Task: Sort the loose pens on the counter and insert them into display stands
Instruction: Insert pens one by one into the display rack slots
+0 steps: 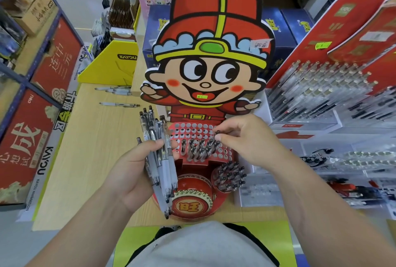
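Observation:
A red cartoon-figure display stand [205, 99] stands in front of me on the wooden counter [92, 159]. Its perforated red panel [192, 131] holds several pens [200, 149] in its lower rows. My left hand [132, 172] grips a bundle of several clear pens with white grips [159, 155], tips pointing down. My right hand [244, 138] pinches the top of one pen [217, 134] standing in a hole at the panel's right side. A round red cup [230, 177] on the stand holds several more pens.
Several loose pens [119, 104] lie on the counter at the back left, near a yellow box [111, 63]. Clear tiered pen displays [325, 95] fill the right side. Red boxes [25, 148] line the left edge.

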